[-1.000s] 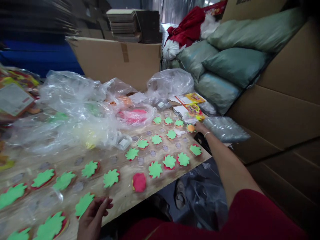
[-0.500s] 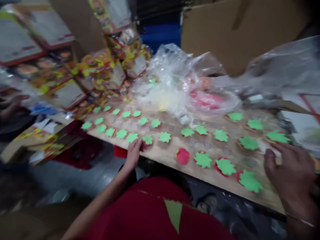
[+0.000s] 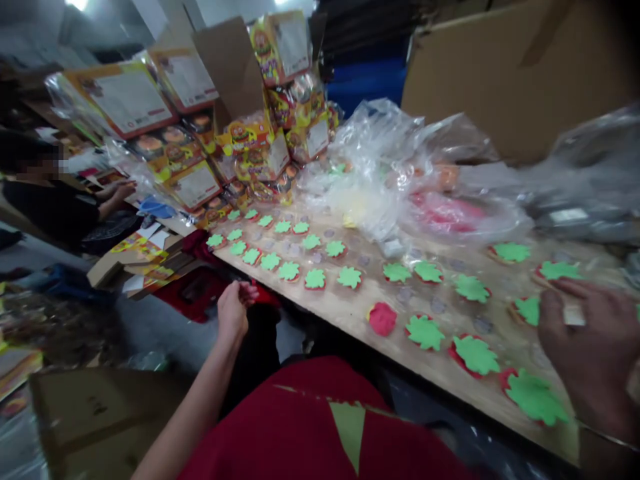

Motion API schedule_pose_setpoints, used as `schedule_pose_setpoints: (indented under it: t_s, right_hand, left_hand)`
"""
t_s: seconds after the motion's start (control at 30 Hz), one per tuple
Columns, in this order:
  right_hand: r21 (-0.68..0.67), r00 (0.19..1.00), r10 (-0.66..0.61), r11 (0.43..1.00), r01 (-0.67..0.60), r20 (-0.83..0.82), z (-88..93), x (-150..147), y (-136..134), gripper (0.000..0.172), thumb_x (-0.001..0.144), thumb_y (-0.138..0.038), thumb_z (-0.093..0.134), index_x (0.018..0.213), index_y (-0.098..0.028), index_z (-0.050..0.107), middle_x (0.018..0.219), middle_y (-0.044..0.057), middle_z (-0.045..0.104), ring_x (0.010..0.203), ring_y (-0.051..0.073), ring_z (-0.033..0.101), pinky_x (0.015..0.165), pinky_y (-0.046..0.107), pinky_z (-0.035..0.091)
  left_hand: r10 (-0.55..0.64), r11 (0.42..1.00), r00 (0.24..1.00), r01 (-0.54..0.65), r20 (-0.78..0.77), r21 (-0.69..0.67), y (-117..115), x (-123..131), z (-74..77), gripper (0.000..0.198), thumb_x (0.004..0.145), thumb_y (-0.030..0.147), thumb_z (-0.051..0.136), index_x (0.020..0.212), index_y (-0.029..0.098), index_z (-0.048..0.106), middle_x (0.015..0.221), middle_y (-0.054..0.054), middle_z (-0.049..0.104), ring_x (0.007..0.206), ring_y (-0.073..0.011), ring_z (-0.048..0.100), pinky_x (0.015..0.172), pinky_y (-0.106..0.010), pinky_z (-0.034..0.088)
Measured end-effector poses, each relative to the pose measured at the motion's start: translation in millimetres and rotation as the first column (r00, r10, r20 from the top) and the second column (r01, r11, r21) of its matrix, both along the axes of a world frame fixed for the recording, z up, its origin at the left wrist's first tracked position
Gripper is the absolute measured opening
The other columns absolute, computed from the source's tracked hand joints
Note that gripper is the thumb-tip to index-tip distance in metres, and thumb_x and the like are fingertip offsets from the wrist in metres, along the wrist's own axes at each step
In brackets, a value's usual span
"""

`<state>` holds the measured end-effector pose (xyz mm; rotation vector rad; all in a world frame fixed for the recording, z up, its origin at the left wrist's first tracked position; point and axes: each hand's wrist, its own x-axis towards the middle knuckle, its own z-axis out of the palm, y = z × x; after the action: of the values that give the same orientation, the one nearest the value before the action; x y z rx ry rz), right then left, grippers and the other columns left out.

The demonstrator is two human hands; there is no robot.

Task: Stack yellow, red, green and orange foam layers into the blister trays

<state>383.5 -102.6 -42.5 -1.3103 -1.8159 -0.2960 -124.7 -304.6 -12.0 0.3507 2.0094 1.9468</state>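
A plywood board carries rows of green leaf-shaped foam pieces lying on red discs, and one bare red disc lies near its front edge. My left hand hovers just off the board's near edge with its fingers curled in; whatever they hold is hidden. My right hand is close to the camera at the right, above the green pieces there. Its fingers pinch a small pale piece. Small clear discs lie between the rows.
Crumpled clear plastic bags with pink, yellow and orange parts sit at the back of the board. Stacked printed toy packs stand at the left rear, a big cardboard box behind. Another person's hand works at the far left. A cardboard box sits on the floor.
The view has swung left. My left hand has drawn back from the green piece at the board's edge and curled. My right hand has come back from the board's far end and pinches a pale piece.
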Motion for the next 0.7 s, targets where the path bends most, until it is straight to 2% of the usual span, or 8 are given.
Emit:
schedule_pose_setpoints:
  t_s: [0.1,0.2,0.27,0.33,0.43,0.53,0.63,0.7]
  right_hand:
    - [0.007,0.992,0.104,0.995,-0.104,-0.075,9.8,-30,6,0.028,0.091,-0.034,0.047,0.116,-0.032,0.060,0.107,0.011,0.065,0.110,0.028,0.059,0.100,0.044,0.047]
    - [-0.059,0.966,0.247,0.966,-0.252,-0.080,10.0,-66,12,0.026,0.091,-0.032,0.047,0.114,-0.035,0.059,0.106,0.009,0.064,0.106,0.028,0.061,0.094,0.047,0.051]
    - [-0.113,0.932,0.356,0.925,-0.362,-0.068,9.1,-95,16,0.024,0.090,-0.032,0.048,0.111,-0.035,0.060,0.106,0.009,0.064,0.103,0.028,0.062,0.091,0.048,0.053]
    - [-0.154,0.898,0.438,0.886,-0.438,-0.036,10.7,-128,23,0.023,0.090,-0.031,0.048,0.108,-0.032,0.062,0.109,0.010,0.064,0.104,0.028,0.062,0.091,0.048,0.052]
    - [-0.189,0.864,0.501,0.853,-0.486,0.043,22.1,-181,42,0.023,0.091,-0.027,0.047,0.104,-0.029,0.065,0.114,0.011,0.064,0.108,0.027,0.061,0.093,0.047,0.052]
    - [-0.207,0.821,0.552,0.829,-0.520,0.148,44.5,-241,70,0.024,0.091,-0.022,0.045,0.103,-0.026,0.065,0.118,0.011,0.063,0.110,0.026,0.059,0.095,0.045,0.051]
    - [-0.241,0.736,0.612,0.790,-0.563,0.288,71.7,-312,105,0.022,0.089,-0.017,0.048,0.102,-0.020,0.065,0.124,0.013,0.061,0.114,0.025,0.057,0.098,0.043,0.048]
    - [-0.282,0.683,0.633,0.774,-0.567,0.364,88.0,-364,138,0.021,0.088,-0.017,0.051,0.105,-0.017,0.064,0.128,0.015,0.058,0.118,0.027,0.054,0.101,0.043,0.044]
  left_hand:
    - [-0.119,0.990,0.990,0.113,-0.076,-0.079,16,2,-15.9,0.032,0.071,0.047,0.058,0.074,0.015,0.057,0.064,-0.001,0.062,0.054,-0.0132,0.057,0.053,-0.023,0.040]
    - [-0.243,0.959,0.915,0.176,-0.323,-0.223,36,-2,-33.0,0.031,0.073,0.048,0.060,0.072,0.017,0.059,0.066,-0.002,0.062,0.064,-0.0170,0.058,0.062,-0.028,0.045]
    - [-0.307,0.937,0.778,0.146,-0.548,-0.317,49,-9,-46.2,0.029,0.077,0.046,0.059,0.077,0.017,0.062,0.078,-0.006,0.065,0.079,-0.0219,0.061,0.076,-0.034,0.048]
    - [-0.346,0.925,0.601,0.089,-0.720,-0.370,62,-19,-60.5,0.028,0.082,0.043,0.056,0.087,0.017,0.065,0.095,-0.011,0.067,0.098,-0.0271,0.060,0.089,-0.042,0.046]
    - [-0.342,0.932,0.364,0.016,-0.866,-0.361,76,-38,-81.7,0.027,0.087,0.035,0.052,0.100,0.015,0.065,0.114,-0.017,0.063,0.114,-0.0306,0.055,0.098,-0.048,0.041]
    - [-0.288,0.955,0.192,-0.015,-0.938,-0.296,82,-54,-102.6,0.025,0.088,0.029,0.053,0.108,0.017,0.063,0.121,-0.018,0.061,0.118,-0.0309,0.054,0.099,-0.049,0.040]
    - [-0.253,0.966,0.139,-0.024,-0.957,-0.259,82,-63,-120.8,0.027,0.086,0.026,0.054,0.111,0.021,0.061,0.122,-0.017,0.062,0.118,-0.0321,0.055,0.098,-0.054,0.040]
    - [-0.276,0.959,0.199,-0.014,-0.940,-0.285,81,-64,-128.3,0.029,0.084,0.025,0.056,0.113,0.025,0.061,0.119,-0.016,0.063,0.118,-0.0342,0.056,0.099,-0.059,0.039]
